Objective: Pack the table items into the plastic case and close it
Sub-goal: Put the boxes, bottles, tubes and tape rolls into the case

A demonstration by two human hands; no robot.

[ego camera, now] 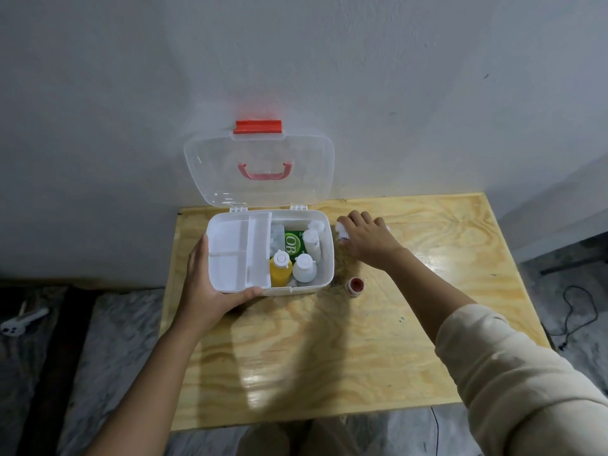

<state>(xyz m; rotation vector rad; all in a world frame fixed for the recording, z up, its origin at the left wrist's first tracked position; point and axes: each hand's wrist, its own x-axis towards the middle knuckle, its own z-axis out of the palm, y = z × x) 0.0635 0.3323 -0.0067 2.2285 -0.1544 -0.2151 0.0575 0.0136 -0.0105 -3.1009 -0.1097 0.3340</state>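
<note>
The white plastic case [324, 255] stands open at the table's back left, its clear lid [260, 169] leaning on the wall with a red latch on top. A white divider tray [230, 255] fills its left half. The right half holds a yellow bottle [280, 269], two white bottles [304, 268] and a green box [292, 243]. My left hand [204, 281] grips the case's front left corner. My right hand [365, 236] lies over a small white item [342, 232] on the table just right of the case, fingers curled around it.
A small tape roll [355, 285] with a red centre lies on the plywood table [329, 357] near the case's front right corner. The wall stands right behind the case. A black cable [572, 311] runs on the floor at the right.
</note>
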